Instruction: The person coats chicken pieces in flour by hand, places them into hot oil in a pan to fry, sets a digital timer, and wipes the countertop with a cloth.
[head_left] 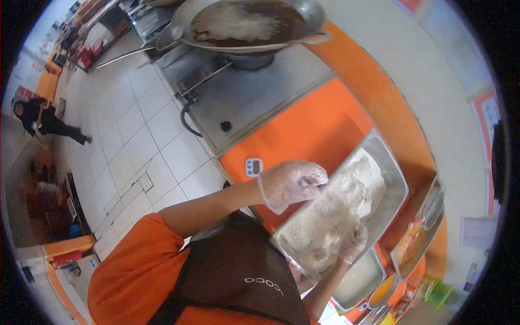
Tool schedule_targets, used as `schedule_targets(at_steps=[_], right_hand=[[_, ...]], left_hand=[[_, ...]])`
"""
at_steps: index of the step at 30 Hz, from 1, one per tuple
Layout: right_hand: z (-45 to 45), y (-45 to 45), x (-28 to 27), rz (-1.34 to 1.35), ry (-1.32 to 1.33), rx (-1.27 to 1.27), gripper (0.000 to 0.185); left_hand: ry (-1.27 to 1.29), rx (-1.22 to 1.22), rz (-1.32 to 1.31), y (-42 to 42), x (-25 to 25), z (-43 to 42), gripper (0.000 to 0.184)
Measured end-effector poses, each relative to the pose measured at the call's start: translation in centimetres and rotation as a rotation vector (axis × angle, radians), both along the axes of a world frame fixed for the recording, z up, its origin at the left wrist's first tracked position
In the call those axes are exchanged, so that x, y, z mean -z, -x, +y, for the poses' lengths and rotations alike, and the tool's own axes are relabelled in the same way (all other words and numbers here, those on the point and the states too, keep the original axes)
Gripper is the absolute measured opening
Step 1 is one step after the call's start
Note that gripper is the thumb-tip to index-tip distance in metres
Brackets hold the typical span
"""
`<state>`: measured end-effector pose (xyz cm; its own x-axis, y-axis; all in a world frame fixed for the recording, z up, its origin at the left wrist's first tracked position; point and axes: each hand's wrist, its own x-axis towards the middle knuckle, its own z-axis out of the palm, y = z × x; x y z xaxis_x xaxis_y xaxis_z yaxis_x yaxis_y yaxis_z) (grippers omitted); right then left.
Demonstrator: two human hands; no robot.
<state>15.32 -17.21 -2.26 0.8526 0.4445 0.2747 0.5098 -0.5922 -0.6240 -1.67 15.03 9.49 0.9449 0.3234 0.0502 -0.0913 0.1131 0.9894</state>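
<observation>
Head view: the left hand (295,186)'s gloved fingers are curled partly closed beside the metal tray (397,190). Flour (313,230) lies just past them and by the right hand (355,244)'s fingers; I cannot tell their opening or either hand's hold.

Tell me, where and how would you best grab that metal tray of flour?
Probably by the rim at both short ends, coming from outside. The metal tray is long and open, so holding opposite ends should balance it, and the flour inside stays untouched. The neighbouring tray crowds one long side.
</observation>
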Motion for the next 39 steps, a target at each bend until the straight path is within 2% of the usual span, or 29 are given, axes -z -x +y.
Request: schedule_targets(at_steps=[4, 6, 9, 12, 15, 18, 21, 24, 26, 28, 29, 31, 32, 34, 35, 36, 38, 39], right_hand=[[-2.3, -0.5, 1.9, -0.110, 0.138, 0.074, 0.019], [-6.2, -2.8, 6.5, -0.106, 0.129, 0.251, 0.020], [-7.0, -4.3, 6.1, 0.142, 0.094, 0.212, 0.023], [-4.8, -2.6, 5.2, 0.068, 0.132, 0.287, 0.023], [-2.8, -1.0, 4.5, -0.014, 0.174, 0.356, 0.024], [-1.1, 0.6, 3.1, -0.037, 0.179, 0.410, 0.024], [0.5, 3.1, 0.6, -0.032, 0.183, 0.465, 0.024], [3.6, 6.4, -3.4, 0.057, 0.178, 0.511, 0.025], [4.5, 7.8, -4.8, 0.138, 0.087, 0.484, 0.025], [3.3, 8.5, -2.9, 0.217, -0.229, 0.301, 0.027], [2.6, 8.6, -1.3, 0.247, -0.188, 0.384, 0.030], [3.9, 9.5, -2.6, 0.433, -0.292, 0.439, 0.043], [5.7, 10.1, -5.2, 0.579, -0.438, 0.403, 0.055], [4.8, 9.6, -4.6, 0.584, -0.470, 0.342, 0.058], [4.4, 9.6, -4.3, 0.577, -0.553, 0.323, 0.052], [4.1, 9.7, -3.7, 0.575, -0.635, 0.299, 0.045], [4.9, 9.4, -4.0, 0.602, -0.787, 0.274, 0.029], [4.0, 9.2, -3.3, 0.574, -0.674, 0.303, 0.025]], left_hand=[[0.115, -0.157, 0.097, 6.4, 2.7, 8.3, 0.024], [0.273, -0.265, 0.135, 9.4, 4.2, 11.1, 0.021], [0.065, -0.404, 0.235, 13.8, 5.3, 15.6, 0.019], [0.293, -0.432, 0.078, 17.5, 8.8, 19.1, 0.019], [0.160, -0.440, 0.152, 17.3, 6.8, 20.0, 0.013], [0.292, -0.454, 0.188, 13.9, 4.5, 18.2, 0.012], [-0.031, -0.047, 0.087, 8.9, 5.9, 17.0, 0.023], [0.370, 0.185, -0.046, 2.0, 6.7, 11.6, 0.042], [0.054, 0.264, -0.197, -2.5, 6.9, 7.3, 0.046], [0.576, 0.422, 0.202, -4.6, 2.2, 3.2, 0.051], [0.660, 0.501, 0.273, -5.8, 2.4, 1.2, 0.051], [0.816, 0.642, 0.426, -8.5, 3.9, -2.7, 0.050], [0.745, 0.665, 0.473, -9.0, 4.7, -4.5, 0.046], [0.648, 0.754, 0.540, -10.1, 8.5, -7.5, 0.045], [0.596, 0.786, 0.567, -10.4, 9.5, -8.5, 0.045], [0.477, 0.796, 0.671, -9.9, 6.3, -8.9, 0.045], [0.513, 0.854, 0.752, -9.7, 4.9, -9.9, 0.047], [0.533, 0.876, 0.790, -9.6, 4.7, -10.1, 0.048]])
